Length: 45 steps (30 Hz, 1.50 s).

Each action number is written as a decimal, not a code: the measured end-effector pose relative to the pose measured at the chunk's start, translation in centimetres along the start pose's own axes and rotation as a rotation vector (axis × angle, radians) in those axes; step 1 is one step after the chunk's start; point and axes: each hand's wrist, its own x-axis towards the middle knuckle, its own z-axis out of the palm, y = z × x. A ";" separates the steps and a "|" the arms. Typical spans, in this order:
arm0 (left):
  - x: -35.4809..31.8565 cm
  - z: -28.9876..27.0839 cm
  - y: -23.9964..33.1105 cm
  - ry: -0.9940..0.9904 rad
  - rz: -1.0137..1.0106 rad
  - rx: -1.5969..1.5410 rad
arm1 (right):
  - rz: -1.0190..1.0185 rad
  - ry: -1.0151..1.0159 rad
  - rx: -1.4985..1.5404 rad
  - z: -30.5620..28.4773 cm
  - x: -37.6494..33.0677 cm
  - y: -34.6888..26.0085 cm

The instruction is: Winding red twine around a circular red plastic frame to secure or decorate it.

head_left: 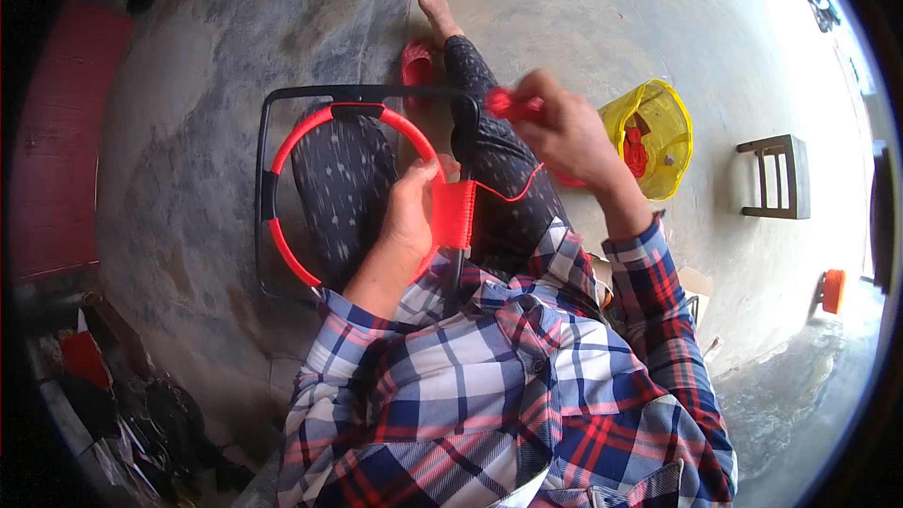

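Observation:
Across my lap rests a black square frame (261, 165) with a round ring (289, 146) inside it, most of the ring wrapped in red cord. Between the ring's right side and a frame bar stretches a flat band of red cord (455, 214), laid in close rows. My left hand (406, 212) grips the ring beside this band, its fingers partly hidden behind. Raised to the right, my right hand (572, 130) is closed round a small bundle of red cord (508, 104), slightly blurred. A loose strand (513, 198) hangs in a curve from the band toward that hand.
A yellow bucket (691, 132) with red cord in it stands on the concrete floor to the right. Beyond it are a small dark wooden stool (798, 177) and an orange object (832, 291). A red slipper (417, 63) lies by my bare foot; clutter (141, 414) fills the lower left.

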 end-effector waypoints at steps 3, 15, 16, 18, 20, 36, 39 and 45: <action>-0.7 1.5 -0.5 -0.004 0.324 0.058 | -0.296 -0.156 -0.405 1.9 1.1 -2.9; -0.6 1.6 -0.1 -0.254 0.221 -0.057 | -0.359 0.299 -0.010 2.1 -1.6 3.0; -0.6 1.5 0.1 -0.219 0.176 -0.021 | -0.328 0.232 -0.029 2.0 -1.9 3.7; 0.0 1.0 0.0 -0.220 0.174 0.050 | -0.230 0.001 -0.172 2.9 -3.4 4.4; 0.0 1.2 0.2 -0.247 0.121 0.049 | -0.132 -0.184 -0.181 4.4 -3.6 4.6; -0.2 1.3 0.6 -0.100 -0.055 0.276 | -0.042 0.197 1.132 -10.1 -11.5 7.3; -0.3 0.9 0.8 -0.088 -0.056 0.265 | -0.128 0.334 1.287 -11.2 -10.4 3.4; -0.3 1.0 0.6 -0.117 -0.078 0.267 | 0.145 0.082 0.783 -1.2 -7.6 2.6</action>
